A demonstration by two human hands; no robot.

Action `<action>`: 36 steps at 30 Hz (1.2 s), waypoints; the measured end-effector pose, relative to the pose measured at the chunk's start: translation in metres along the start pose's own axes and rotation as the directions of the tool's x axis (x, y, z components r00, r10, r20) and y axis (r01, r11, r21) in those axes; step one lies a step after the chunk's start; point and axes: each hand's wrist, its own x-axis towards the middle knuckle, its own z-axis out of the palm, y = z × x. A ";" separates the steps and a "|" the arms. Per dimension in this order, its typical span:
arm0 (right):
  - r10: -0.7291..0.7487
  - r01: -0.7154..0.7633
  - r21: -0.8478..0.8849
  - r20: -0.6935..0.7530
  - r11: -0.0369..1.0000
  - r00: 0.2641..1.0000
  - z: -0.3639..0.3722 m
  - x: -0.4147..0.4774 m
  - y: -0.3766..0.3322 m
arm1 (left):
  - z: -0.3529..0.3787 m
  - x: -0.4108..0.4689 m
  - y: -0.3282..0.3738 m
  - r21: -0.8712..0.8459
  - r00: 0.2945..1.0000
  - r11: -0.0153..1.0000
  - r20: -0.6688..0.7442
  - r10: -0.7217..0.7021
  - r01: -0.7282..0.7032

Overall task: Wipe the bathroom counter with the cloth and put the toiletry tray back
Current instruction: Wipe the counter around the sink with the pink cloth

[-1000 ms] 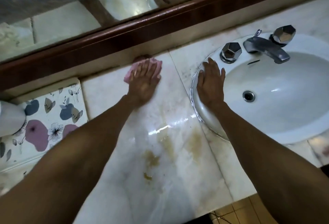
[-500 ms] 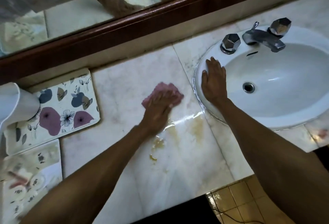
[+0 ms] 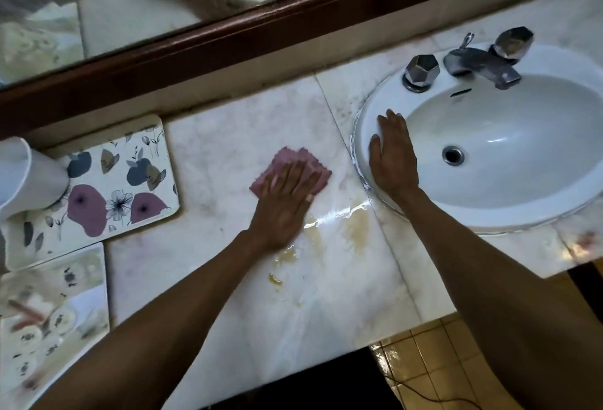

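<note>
Left hand [image 3: 287, 205] flat, fingers spread, palm pressing down on the pink cloth [image 3: 315, 170], not gripping it. Cloth folded, lying on the pale marble table [image 3: 228, 135] between the floral tray [image 3: 107, 181] and the sink [image 3: 365, 129], its scalloped edges showing beyond the fingertips. Just nearer than the hand, a wet shiny streak and yellowish stains [image 3: 357, 230]. Right hand [image 3: 393, 158] open and flat, resting on the sink's left rim, holding nothing. Floral tray at the far left against the back wall, a white container [image 3: 26, 174] lying partly on it. Second patterned tray [image 3: 55, 321] at the near left edge, blurred. Chrome faucet [image 3: 483, 65] with two faceted knobs behind the basin.
</note>
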 end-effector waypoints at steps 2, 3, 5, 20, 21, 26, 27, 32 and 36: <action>0.001 -0.001 -0.019 0.005 1.000 1.000 0.000 0.000 0.000 | -0.010 -0.003 -0.015 -0.022 0.990 0.993 0.070 0.119 -0.118; 0.001 -0.001 -0.026 0.005 1.000 1.000 0.001 0.000 0.000 | -0.013 0.002 -0.029 -0.019 0.988 0.993 0.095 0.119 -0.118; 0.003 -0.003 -0.023 -0.001 1.000 1.000 0.002 -0.001 0.001 | -0.020 0.023 -0.059 -0.007 0.996 0.999 0.084 0.035 -0.035; 0.009 -0.010 -0.097 -0.009 0.995 1.000 0.000 0.002 -0.006 | -0.002 0.050 -0.015 0.053 0.995 0.996 0.065 0.071 -0.074; 0.011 -0.011 -0.109 -0.006 0.994 1.000 0.000 0.002 -0.006 | -0.004 0.046 -0.028 0.050 0.998 0.998 0.055 0.030 -0.032; -0.019 0.019 -0.060 0.000 0.998 1.000 0.005 0.003 -0.004 | -0.014 0.069 -0.051 0.019 0.907 0.907 -0.043 -0.420 0.421; -0.015 0.015 -0.053 0.006 0.998 1.000 0.006 0.004 -0.004 | -0.012 0.077 -0.042 0.012 0.876 0.878 -0.066 -0.477 0.479; -0.039 0.040 -0.028 0.022 0.999 0.999 0.006 0.004 -0.002 | 0.004 0.097 0.018 -0.005 0.941 0.943 -0.062 -0.333 0.333; -0.054 0.054 -0.012 0.033 0.998 0.998 0.004 0.005 -0.001 | 0.012 0.070 0.041 -0.078 0.983 0.980 0.001 -0.181 0.180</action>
